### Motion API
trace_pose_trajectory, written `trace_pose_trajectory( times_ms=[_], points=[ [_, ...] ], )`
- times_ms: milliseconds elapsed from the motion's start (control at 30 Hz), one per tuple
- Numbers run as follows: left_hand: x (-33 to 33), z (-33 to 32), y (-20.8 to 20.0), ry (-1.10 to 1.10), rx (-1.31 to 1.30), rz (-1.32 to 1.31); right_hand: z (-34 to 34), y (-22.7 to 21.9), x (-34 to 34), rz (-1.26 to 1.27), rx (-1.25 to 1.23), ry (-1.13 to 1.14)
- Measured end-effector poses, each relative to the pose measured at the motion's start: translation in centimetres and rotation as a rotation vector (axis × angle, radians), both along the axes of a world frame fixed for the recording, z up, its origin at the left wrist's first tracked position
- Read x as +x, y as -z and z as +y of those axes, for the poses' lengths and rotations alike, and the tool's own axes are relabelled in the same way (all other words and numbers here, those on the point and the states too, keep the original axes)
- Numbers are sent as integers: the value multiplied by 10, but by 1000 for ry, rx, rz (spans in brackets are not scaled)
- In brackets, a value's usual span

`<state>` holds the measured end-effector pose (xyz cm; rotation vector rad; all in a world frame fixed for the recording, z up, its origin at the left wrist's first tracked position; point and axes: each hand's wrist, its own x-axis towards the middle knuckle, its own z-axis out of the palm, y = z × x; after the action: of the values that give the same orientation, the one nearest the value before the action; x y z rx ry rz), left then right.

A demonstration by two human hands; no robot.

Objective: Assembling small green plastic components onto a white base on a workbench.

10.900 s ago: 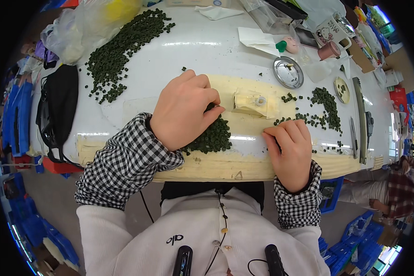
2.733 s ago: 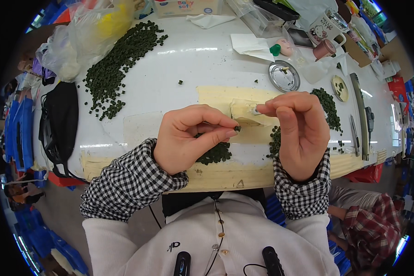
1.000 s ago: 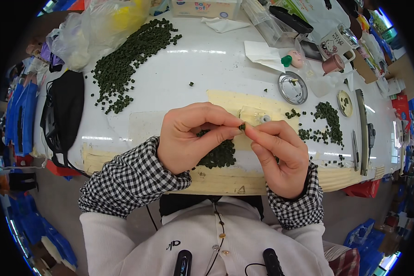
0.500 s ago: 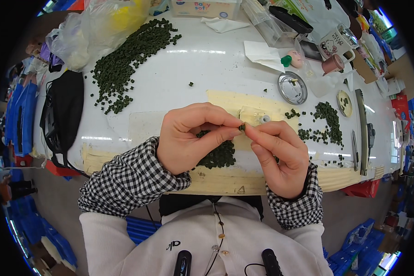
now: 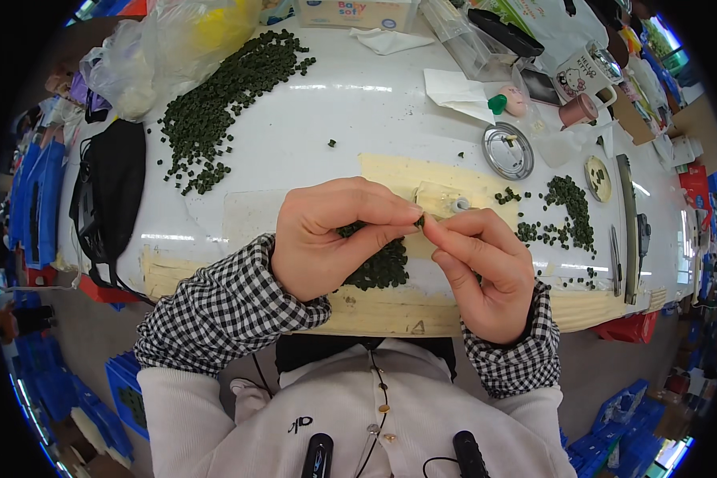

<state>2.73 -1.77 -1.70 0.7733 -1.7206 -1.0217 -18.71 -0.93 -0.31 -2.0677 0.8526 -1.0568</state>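
Note:
Near the table's front middle, my left hand [image 5: 327, 231] pinches a small dark green piece [image 5: 420, 221] between thumb and index finger. The fingertips hide most of it. Touching that piece from the other side is the index fingertip of my right hand [image 5: 490, 271]; its thumb stays apart and the remaining fingers curl. Below and partly behind my left hand lies a heap of similar dark green pieces [image 5: 381, 267]. Just beyond my fingertips, a small white ring-shaped part [image 5: 459, 205] sits on a yellowish block [image 5: 434, 197].
A large pile of green pieces [image 5: 219, 103] spreads at the far left, a smaller pile [image 5: 570, 211] at the right. A round metal lid [image 5: 507, 151], a pale dish [image 5: 597, 178], tweezers [image 5: 616, 259] and a long grey bar [image 5: 628, 231] lie right. A black bag [image 5: 110, 195] lies left.
My hands stay nearly in place, with the green piece turned slightly between the fingertips. A shoe and a blue crate now show below the table at the left.

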Motion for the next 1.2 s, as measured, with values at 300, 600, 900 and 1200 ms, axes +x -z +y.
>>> trace_pose_trajectory(
  times_ms=[300,600,900,1200],
  points=[
    [-5,3,1,-35,179,164,1,-3,1,11,-12,23],
    [0,2,-1,-4,133,76,1,-2,3,19,-43,38],
    [0,0,-2,-35,9,-5,2,-3,2,46,-24,35],
    [0,0,-3,-42,-27,-39,1,-4,2,23,11,28]
  ],
)
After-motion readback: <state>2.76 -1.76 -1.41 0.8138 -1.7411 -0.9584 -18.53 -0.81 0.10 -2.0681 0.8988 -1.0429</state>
